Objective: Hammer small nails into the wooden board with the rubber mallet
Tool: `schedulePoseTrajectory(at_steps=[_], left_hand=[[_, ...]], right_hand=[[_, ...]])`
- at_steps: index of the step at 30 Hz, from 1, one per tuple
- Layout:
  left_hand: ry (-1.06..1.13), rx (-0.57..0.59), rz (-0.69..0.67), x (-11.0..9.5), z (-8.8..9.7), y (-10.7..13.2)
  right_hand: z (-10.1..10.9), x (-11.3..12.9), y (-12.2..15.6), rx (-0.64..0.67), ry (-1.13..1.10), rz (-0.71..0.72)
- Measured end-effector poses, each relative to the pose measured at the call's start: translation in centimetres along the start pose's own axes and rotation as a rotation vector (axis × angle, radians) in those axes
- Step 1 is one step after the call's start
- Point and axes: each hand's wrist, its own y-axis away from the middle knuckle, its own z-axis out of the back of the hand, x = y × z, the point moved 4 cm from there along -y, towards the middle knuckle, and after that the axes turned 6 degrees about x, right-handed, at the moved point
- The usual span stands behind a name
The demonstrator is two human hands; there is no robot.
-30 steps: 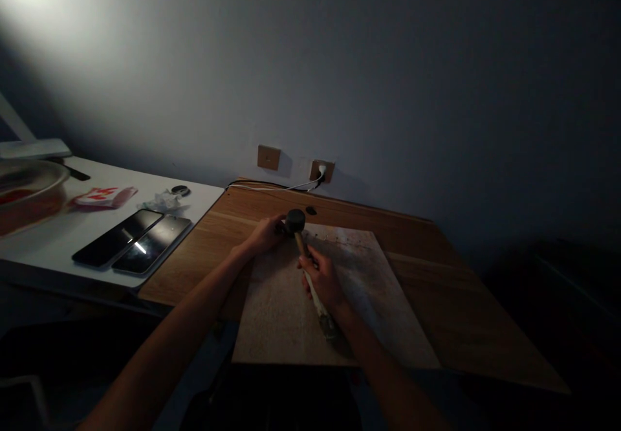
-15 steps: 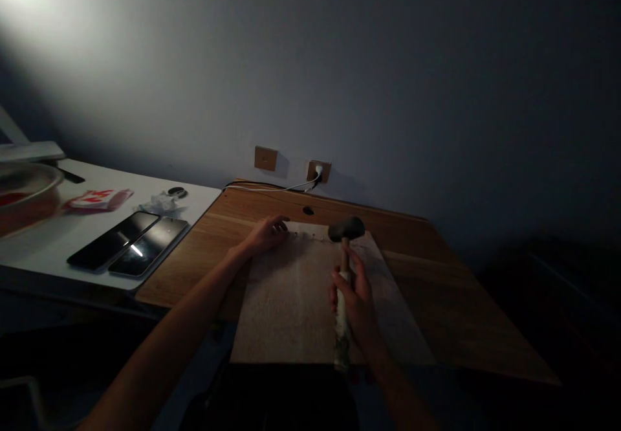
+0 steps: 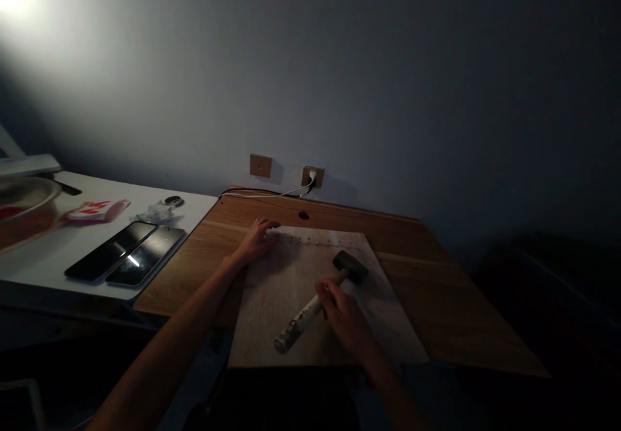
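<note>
My right hand (image 3: 343,311) is wrapped round the handle of a mallet (image 3: 350,266) with a dark head and a worn, pale grip. The mallet slants over a thin, pale wooden board (image 3: 272,308), its head toward the upper right and the handle end toward the lower left. Along the board's far edge runs a row of several small nails (image 3: 318,242), too small to see in detail. At the board's far left corner lies my left hand (image 3: 259,240), fingers stretched out over the edge and holding nothing.
The board rests on a brown wooden table (image 3: 436,301) against the wall. On the white table (image 3: 204,206) at left are two phones (image 3: 145,256), a red-and-white packet (image 3: 97,211), crumpled plastic (image 3: 158,213) and a clear bowl (image 3: 29,211). A cable (image 3: 272,193) runs to a wall socket (image 3: 320,175).
The mallet has turned from nearly upright in view to a slant, its head shifting nearer me and the handle end swinging left. My left hand stays at the board's corner. The view shifts slightly.
</note>
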Motion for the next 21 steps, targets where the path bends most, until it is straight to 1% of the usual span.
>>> schedulePoseTrajectory(at_steps=[3, 6, 8, 10, 12, 14, 15, 18, 21], left_hand=[[-0.029, -0.11, 0.086, -0.6, 1.0, 1.1], [-0.064, -0.147, 0.12, -2.1, 1.8, 3.8], [-0.13, -0.153, 0.113, -3.5, 2.3, 6.5], [-0.212, -0.15, 0.113, -4.7, 2.6, 9.5], [-0.278, -0.159, 0.169, -5.7, 2.8, 12.3], [-0.311, -0.109, 0.235, -6.6, 2.6, 14.4], [-0.308, -0.065, 0.245, -7.0, 2.3, 15.1], [-0.272, 0.046, 0.213, -8.4, 1.5, 16.0], [-0.265, 0.057, 0.191, -9.4, 1.0, 15.6]], right_hand=[[-0.2, 0.5, 0.6, 0.04, 0.107, 0.014], [-0.9, 1.0, 1.4, 0.077, 0.177, 0.086], [-0.7, 1.0, 2.0, 0.038, 0.21, 0.162], [0.3, 0.3, 2.6, -0.067, 0.251, 0.234], [2.0, -1.4, 3.5, -0.199, 0.321, 0.282], [3.9, -3.7, 4.4, -0.314, 0.414, 0.29], [4.7, -5.0, 4.9, -0.363, 0.454, 0.289], [6.2, -8.3, 6.1, -0.388, 0.513, 0.277], [6.9, -10.2, 7.1, -0.383, 0.523, 0.236]])
